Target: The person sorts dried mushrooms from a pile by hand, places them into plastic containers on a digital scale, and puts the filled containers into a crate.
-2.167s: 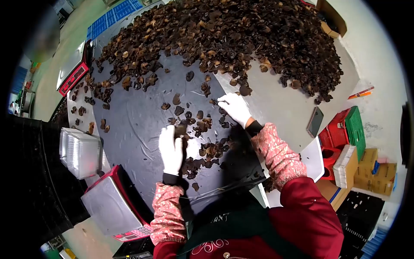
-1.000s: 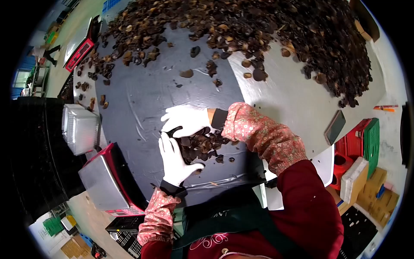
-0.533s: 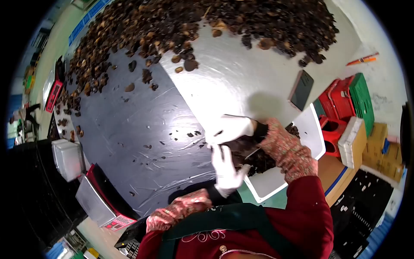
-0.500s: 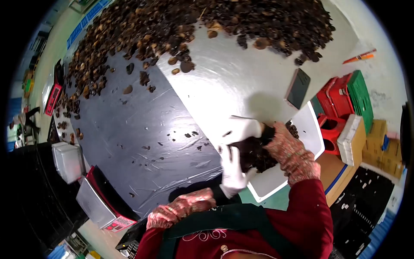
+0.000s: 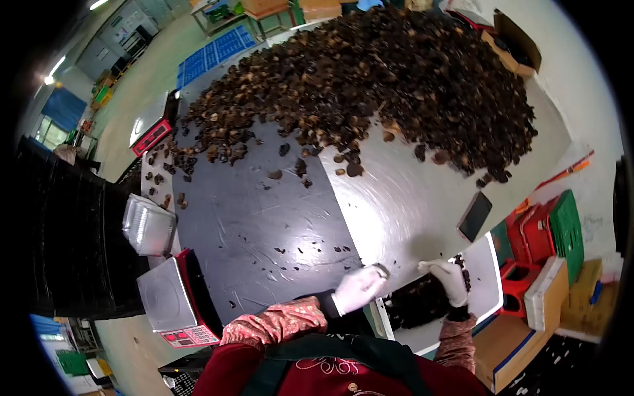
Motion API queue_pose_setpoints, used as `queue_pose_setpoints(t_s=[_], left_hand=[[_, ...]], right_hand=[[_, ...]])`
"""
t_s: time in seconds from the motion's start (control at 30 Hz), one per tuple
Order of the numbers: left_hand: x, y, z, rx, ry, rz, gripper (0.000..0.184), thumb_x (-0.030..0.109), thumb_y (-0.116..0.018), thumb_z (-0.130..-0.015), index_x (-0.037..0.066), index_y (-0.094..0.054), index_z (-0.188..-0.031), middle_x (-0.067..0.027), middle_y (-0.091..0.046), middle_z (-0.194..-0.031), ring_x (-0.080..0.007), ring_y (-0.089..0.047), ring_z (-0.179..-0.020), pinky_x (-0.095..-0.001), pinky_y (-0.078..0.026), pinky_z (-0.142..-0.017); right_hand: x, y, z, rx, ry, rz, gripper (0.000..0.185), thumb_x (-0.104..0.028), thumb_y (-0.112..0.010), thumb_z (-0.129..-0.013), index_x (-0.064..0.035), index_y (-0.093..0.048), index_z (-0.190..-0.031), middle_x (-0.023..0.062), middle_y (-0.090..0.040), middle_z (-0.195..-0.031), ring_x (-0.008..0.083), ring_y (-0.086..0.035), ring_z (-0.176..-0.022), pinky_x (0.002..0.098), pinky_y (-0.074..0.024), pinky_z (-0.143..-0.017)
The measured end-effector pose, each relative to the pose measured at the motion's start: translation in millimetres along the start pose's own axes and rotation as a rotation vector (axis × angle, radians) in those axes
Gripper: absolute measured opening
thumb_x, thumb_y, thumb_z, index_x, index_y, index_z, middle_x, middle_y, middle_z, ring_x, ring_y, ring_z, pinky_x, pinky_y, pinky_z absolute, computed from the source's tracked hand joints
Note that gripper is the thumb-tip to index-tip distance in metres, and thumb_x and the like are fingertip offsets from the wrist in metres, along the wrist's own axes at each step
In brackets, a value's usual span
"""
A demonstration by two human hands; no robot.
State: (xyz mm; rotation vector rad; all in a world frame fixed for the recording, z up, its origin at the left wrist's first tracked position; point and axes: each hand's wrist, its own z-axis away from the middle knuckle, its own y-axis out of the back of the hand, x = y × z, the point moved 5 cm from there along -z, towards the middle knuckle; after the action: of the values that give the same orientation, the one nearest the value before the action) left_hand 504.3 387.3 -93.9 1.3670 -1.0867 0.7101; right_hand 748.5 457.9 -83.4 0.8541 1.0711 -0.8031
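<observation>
White bin (image 5: pixel 485 284) lengthwise toward upper right

Strip lights (image 5: pixel 57 66) glow at the upper left of a workroom, above a blue curtain (image 5: pixel 64 107) and what appears to be a window (image 5: pixel 51 134), blurred near the lens's dark edge. Pale green floor (image 5: pixel 142 79) runs back to a metal-legged table (image 5: pixel 224 24). At right stands a whitish, scuffed wall (image 5: pixel 573 79); glare whitens the silvery tabletop (image 5: pixel 360 221).
</observation>
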Motion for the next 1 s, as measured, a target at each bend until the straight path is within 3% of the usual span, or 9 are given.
queue_pose_setpoints(t_s=[0.07, 0.17, 0.23, 0.33, 0.47, 0.67, 0.8, 0.97, 1.0], left_hand=[[-18.3, 45.2, -8.5, 0.147, 0.075, 0.122, 0.012, 0.013, -0.062, -0.093, 0.003, -0.064, -0.098, -0.0122, -0.066, -0.106, -0.0273, -0.065, -0.098, -0.0337, -0.051, -0.087], [-60.9, 131.6, -6.1, 0.494, 0.06, -0.19, 0.014, 0.012, -0.064, -0.088, 0.002, -0.065, -0.098, -0.0172, -0.065, -0.111, -0.0355, -0.059, -0.111, -0.0423, -0.045, -0.098], [-93.3, 201.6, 3.2, 0.663, 0.055, -0.438, 0.011, 0.01, -0.064, -0.084, 0.004, -0.068, -0.092, -0.0164, -0.066, -0.111, -0.0355, -0.059, -0.113, -0.0461, -0.043, -0.101], [-156.4, 303.1, 37.8, 0.951, 0.278, -0.768, 0.019, 0.012, -0.064, -0.085, 0.003, -0.066, -0.102, -0.0195, -0.063, -0.116, -0.0368, -0.054, -0.121, -0.0472, -0.04, -0.106], [-242.9, 428.8, 71.0, 0.981, 0.845, -0.965, 0.054, 0.036, -0.055, -0.095, 0.007, -0.048, -0.139, -0.0247, -0.039, -0.149, -0.0422, -0.038, -0.135, -0.0527, -0.031, -0.111], [-327.8, 553.8, 36.7, 1.081, 1.053, -1.125, 0.067, 0.052, -0.041, -0.099, 0.005, -0.039, -0.146, -0.0288, -0.041, -0.145, -0.0468, -0.043, -0.13, -0.0537, -0.037, -0.106], [-365.4, 611.6, -19.0, 1.255, 0.509, -0.831, 0.057, 0.038, -0.05, -0.101, 0.001, -0.043, -0.144, -0.0251, -0.05, -0.139, -0.0377, -0.048, -0.13, -0.0408, -0.036, -0.11], [-370.1, 644.3, -130.7, 0.882, 0.336, -0.404, 0.047, 0.029, -0.052, -0.102, 0.005, -0.049, -0.142, -0.0122, -0.05, -0.146, -0.0237, -0.047, -0.135, -0.0323, -0.033, -0.112], [-371.5, 645.6, -151.1, 0.826, 0.322, -0.34, 0.048, 0.03, -0.053, -0.101, 0.007, -0.049, -0.143, -0.0111, -0.049, -0.147, -0.0216, -0.045, -0.136, -0.0308, -0.032, -0.113]], right_hand=[[3.7, -38.3, -27.0, 0.04, 0.062, 0.038, 0.026, -0.003, -0.057, -0.091, 0.0055, -0.067, -0.113, 0.0117, -0.069, -0.114, 0.0195, -0.064, -0.104, 0.0293, -0.0478, -0.094], [32.0, -83.7, -78.6, 0.008, 0.001, 0.049, 0.043, -0.008, -0.061, -0.09, 0.0046, -0.055, -0.131, 0.0134, -0.056, -0.136, 0.0202, -0.055, -0.122, 0.0312, -0.0429, -0.103], [3.7, -101.0, -114.5, 0.161, 0.529, 0.328, 0.053, -0.008, -0.061, -0.09, 0.0021, -0.046, -0.14, 0.014, -0.048, -0.145, 0.0228, -0.045, -0.134, 0.0345, -0.0377, -0.11], [-7.1, -103.2, -177.4, 0.32, 0.407, 0.409, 0.057, -0.007, -0.06, -0.091, 0.0008, -0.04, -0.145, 0.0147, -0.041, -0.15, 0.025, -0.037, -0.141, 0.0377, -0.0323, -0.115], [-28.8, -99.0, -279.9, 0.42, 0.406, 0.134, 0.061, -0.009, -0.062, -0.09, 0.0005, -0.039, -0.146, 0.0151, -0.039, -0.151, 0.0268, -0.036, -0.141, 0.0376, -0.0302, -0.117], [-136.0, -130.6, -447.6, 0.269, 0.656, 0.4, 0.058, -0.013, -0.066, -0.089, -0.0027, -0.046, -0.143, 0.014, -0.047, -0.147, 0.0266, -0.042, -0.137, 0.0358, -0.0299, -0.116], [-180.3, -151.5, -594.9, 0.205, 0.68, 0.476, 0.06, -0.021, -0.068, -0.089, -0.0044, -0.046, -0.143, 0.0142, -0.047, -0.147, 0.0272, -0.043, -0.137, 0.0363, -0.0315, -0.115], [-211.2, -208.8, -737.4, 0.159, 0.607, 0.734, 0.067, -0.039, -0.062, -0.094, -0.005, -0.039, -0.148, 0.0142, -0.045, -0.15, 0.0268, -0.043, -0.137, 0.0347, -0.0326, -0.113], [-214.3, -219.3, -750.5, 0.107, 0.554, 0.556, 0.069, -0.041, -0.061, -0.094, -0.0053, -0.039, -0.148, 0.0134, -0.044, -0.15, 0.0263, -0.044, -0.136, 0.0342, -0.0325, -0.113]])
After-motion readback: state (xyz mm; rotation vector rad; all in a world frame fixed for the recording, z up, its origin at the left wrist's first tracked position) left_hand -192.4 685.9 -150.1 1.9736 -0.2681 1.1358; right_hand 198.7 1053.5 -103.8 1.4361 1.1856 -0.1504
